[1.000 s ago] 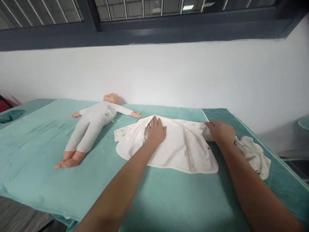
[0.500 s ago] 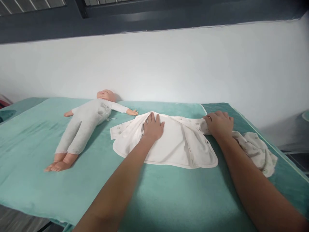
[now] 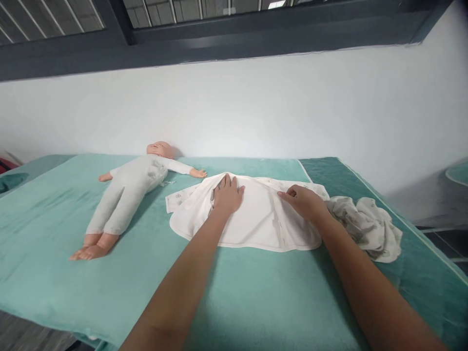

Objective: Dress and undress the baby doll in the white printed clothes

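Observation:
A white baby shirt (image 3: 252,219) lies spread on the teal bed cover, its sleeves out to both sides with small printed marks on them. My left hand (image 3: 228,196) rests flat on the upper left part of the shirt, fingers stretched out. Over the shirt's right half, my right hand (image 3: 302,201) has its thumb and forefinger closed together at the cloth near the front opening. Its other fingers are curled and partly hidden. To the left a baby doll (image 3: 127,187) in a white suit lies on its back, one arm reaching towards the shirt's left sleeve.
A crumpled printed cloth (image 3: 369,226) lies right of the shirt, beside my right forearm. The teal bed cover (image 3: 263,297) extends under everything, with a darker green section on the right. A white wall (image 3: 256,107) stands along the back, below a dark window frame (image 3: 219,41).
My right hand has moved left from the shirt's right sleeve onto its front. The left hand stays on the shirt. The view has tilted slightly upward.

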The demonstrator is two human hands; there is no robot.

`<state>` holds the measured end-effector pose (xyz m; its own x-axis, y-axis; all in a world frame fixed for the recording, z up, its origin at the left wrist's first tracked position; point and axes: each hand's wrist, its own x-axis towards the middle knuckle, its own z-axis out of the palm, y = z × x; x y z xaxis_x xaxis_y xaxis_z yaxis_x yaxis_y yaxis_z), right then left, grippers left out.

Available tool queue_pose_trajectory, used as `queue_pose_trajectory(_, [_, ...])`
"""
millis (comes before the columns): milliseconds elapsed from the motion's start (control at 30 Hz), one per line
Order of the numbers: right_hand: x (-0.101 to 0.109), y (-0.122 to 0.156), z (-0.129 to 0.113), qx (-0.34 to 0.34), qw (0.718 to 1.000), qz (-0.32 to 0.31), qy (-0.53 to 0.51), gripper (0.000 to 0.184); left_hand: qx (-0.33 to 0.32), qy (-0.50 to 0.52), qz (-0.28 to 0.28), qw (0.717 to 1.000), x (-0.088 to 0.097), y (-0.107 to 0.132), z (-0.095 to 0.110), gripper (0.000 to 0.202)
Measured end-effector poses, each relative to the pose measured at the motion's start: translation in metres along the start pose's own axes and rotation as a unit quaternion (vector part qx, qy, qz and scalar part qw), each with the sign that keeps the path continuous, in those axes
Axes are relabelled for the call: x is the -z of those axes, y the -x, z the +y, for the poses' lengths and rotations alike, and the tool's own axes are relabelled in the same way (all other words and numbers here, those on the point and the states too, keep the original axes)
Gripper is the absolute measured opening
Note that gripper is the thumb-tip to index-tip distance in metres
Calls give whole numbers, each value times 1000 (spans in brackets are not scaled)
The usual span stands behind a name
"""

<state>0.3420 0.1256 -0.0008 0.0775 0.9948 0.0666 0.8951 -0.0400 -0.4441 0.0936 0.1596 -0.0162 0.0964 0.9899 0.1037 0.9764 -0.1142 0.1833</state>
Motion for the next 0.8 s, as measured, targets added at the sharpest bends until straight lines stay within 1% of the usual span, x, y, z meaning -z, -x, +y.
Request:
queue_pose_trajectory(67, [-2,-5,5,-12,999,-1,-30,42,-3,-5,9,1000,0,1,0,62])
queue_pose_trajectory(133, [-4,-10,7,-23,998,13,-65,42,-7,-13,24,1000,0,3,0,58])
queue_pose_trajectory(200, [-7,-14,7,-27,996,24,-84,39,-29,-22,47,998,0,6,3,51])
queue_pose_trajectory(300, [-12,-17,2,-3,992,16,-127,32,-107,-18,67,992,-2,10,14,43])
queue_pose_trajectory(367, [-15,-18,-3,26,985,6,-169,28,-174,1,61,983,-6,11,28,41])
queue_pose_trajectory(433, [-17,-19,-5,55,981,1,-187,24,-235,26,49,970,-11,10,43,39])
queue_pose_trajectory(500, [-16,-21,-1,63,983,23,-168,23,-269,46,40,961,-15,5,58,37])
queue_pose_trajectory(533, [-14,-22,4,56,986,46,-150,24,-271,51,38,960,-17,2,64,36])
queue_pose_trajectory(567, [-11,-23,11,37,989,77,-121,25,-267,53,37,962,-18,-1,68,35])
queue_pose_trajectory(633, [-2,-24,31,-31,989,141,-36,32,-253,56,41,965,-20,-7,74,34])
queue_pose_trajectory(700, [6,-25,53,-114,974,188,50,45,-241,60,43,968,-20,-11,76,34])
queue_pose_trajectory(733, [9,-26,63,-145,967,197,72,51,-235,61,43,969,-19,-12,76,33])
queue_pose_trajectory(800, [13,-27,78,-179,966,171,69,55,-227,64,42,971,-19,-12,75,32])
